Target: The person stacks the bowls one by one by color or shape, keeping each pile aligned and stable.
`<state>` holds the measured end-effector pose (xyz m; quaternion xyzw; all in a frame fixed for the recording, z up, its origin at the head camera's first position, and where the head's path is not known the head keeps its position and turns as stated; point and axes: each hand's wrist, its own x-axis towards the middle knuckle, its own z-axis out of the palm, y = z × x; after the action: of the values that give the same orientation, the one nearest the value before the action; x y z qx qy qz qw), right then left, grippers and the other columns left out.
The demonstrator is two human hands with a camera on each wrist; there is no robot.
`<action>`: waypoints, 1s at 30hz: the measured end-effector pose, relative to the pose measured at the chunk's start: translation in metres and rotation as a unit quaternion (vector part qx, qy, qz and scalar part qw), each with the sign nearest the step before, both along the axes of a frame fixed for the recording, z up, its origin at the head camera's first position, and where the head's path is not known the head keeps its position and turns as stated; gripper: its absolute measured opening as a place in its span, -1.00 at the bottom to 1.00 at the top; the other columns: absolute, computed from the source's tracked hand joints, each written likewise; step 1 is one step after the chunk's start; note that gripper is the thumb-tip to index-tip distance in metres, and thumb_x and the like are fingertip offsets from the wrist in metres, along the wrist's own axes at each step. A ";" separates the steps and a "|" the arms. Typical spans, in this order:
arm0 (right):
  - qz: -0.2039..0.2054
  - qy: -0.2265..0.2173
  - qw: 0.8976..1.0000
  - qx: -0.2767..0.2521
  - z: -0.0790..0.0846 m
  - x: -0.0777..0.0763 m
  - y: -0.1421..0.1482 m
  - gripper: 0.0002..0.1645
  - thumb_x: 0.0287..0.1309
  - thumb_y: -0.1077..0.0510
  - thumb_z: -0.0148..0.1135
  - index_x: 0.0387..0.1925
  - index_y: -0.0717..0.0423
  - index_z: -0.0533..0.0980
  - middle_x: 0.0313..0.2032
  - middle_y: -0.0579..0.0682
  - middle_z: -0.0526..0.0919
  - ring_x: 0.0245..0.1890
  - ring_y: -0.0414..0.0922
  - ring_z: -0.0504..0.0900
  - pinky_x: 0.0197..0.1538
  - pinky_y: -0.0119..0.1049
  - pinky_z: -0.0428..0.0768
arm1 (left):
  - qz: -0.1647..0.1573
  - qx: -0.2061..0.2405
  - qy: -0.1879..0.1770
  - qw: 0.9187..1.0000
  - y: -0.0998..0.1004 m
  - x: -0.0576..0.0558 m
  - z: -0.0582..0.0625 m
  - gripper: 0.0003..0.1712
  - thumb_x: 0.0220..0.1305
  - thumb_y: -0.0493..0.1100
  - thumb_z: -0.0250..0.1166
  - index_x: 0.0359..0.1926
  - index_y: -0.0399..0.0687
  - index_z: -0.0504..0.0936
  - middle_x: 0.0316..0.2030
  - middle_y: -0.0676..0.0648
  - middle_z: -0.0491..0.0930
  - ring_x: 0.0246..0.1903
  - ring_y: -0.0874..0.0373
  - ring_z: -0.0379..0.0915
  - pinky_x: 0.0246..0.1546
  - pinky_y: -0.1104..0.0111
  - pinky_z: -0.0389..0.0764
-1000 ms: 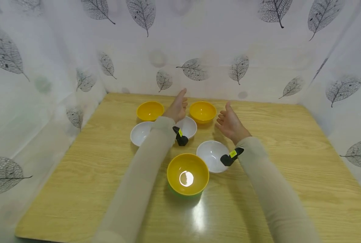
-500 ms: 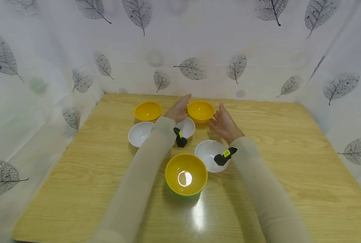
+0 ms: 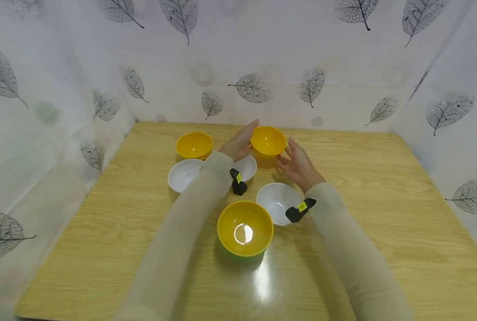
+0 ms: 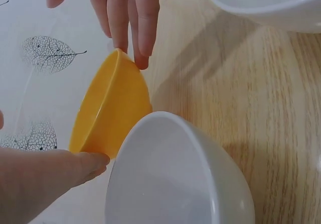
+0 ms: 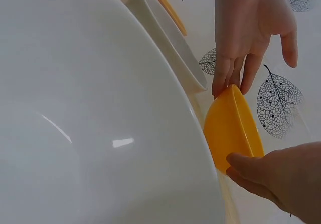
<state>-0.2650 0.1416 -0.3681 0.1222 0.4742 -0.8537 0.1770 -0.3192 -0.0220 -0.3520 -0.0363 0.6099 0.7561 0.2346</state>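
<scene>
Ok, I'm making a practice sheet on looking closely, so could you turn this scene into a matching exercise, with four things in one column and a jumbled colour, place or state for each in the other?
Things:
1. Back right yellow bowl
2. Front yellow bowl
3. Tabletop
4. Hanging sheet

Descriptions:
A. Printed with dark leaves
B. Touched by the left hand and right hand
C. Light wood grain
D. Green showing below its rim

Right pairs: 1-B, 2-D, 3-C, 4-A
</scene>
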 end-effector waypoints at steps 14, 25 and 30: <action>0.008 0.083 0.974 0.209 -0.002 0.008 -0.001 -0.04 0.29 0.21 0.04 0.43 0.20 -0.38 0.43 0.12 -0.25 0.33 -0.04 0.08 0.24 -0.31 0.21 | 0.093 -0.078 -0.005 0.993 -0.004 0.009 0.005 -0.32 0.36 0.27 -0.11 0.20 -0.15 0.42 0.09 -0.08 0.36 0.02 0.04 0.25 0.14 0.21 0.29; -0.018 0.158 0.897 0.413 0.006 0.019 -0.002 -0.02 0.09 0.03 0.29 0.41 0.19 0.00 0.33 0.11 0.14 0.16 0.00 0.36 0.10 -0.30 0.42 | 0.092 -0.080 0.022 0.992 -0.005 0.018 0.011 -0.39 0.36 0.19 -0.03 0.21 -0.14 0.38 -0.01 -0.16 0.46 -0.22 0.12 0.32 0.07 0.23 0.34; -0.057 0.194 0.891 0.406 0.011 0.023 -0.003 -0.11 0.08 0.04 0.30 0.37 0.18 0.12 0.29 0.06 0.22 0.07 -0.03 0.43 0.02 -0.33 0.49 | 0.055 -0.076 0.053 0.994 -0.007 0.022 0.017 -0.39 0.34 0.20 0.01 0.23 -0.09 0.33 0.03 -0.09 0.39 -0.05 0.10 0.29 0.09 0.25 0.31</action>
<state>-0.2418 0.1382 -0.3571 0.0423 0.7965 -0.6023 -0.0330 -0.2974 -0.0287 -0.3350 -0.0472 0.6740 0.7205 0.1561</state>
